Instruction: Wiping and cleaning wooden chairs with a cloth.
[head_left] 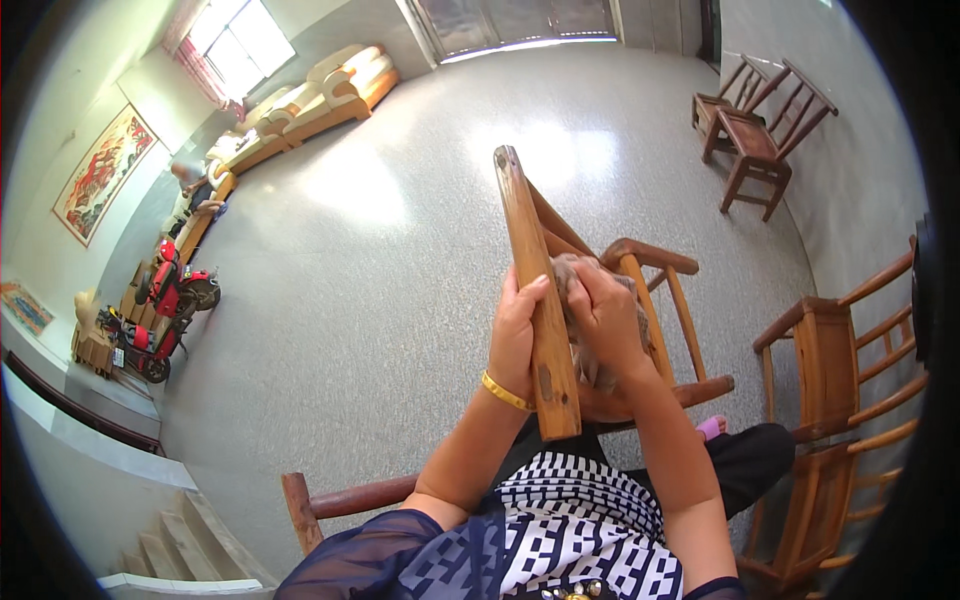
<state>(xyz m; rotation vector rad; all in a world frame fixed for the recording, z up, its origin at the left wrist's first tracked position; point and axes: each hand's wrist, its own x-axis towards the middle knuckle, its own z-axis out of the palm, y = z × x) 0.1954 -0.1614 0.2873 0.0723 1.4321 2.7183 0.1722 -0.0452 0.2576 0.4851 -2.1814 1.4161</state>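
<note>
A small wooden chair (681, 312) is tipped over in front of my body. One thick, flat wooden bar of it (530, 255) rises toward the far side, with worn dark patches near its lower end. My left hand (514, 325) is closed around this bar, thumb on its near face; a yellow band circles that wrist. On the bar's right side my right hand (603, 308) is closed on a crumpled greyish cloth (592, 365), pressed between the hand and the chair. My fingers hide part of the cloth and the chair joints behind it.
Wooden chairs stand at the right, two far (750, 145) and others close by (828, 365). A reddish wooden rail (365, 497) is beside my left elbow. Far left are a sofa (330, 100), a seated person (197, 190) and red scooters (165, 300); steps (185, 545) are lower left.
</note>
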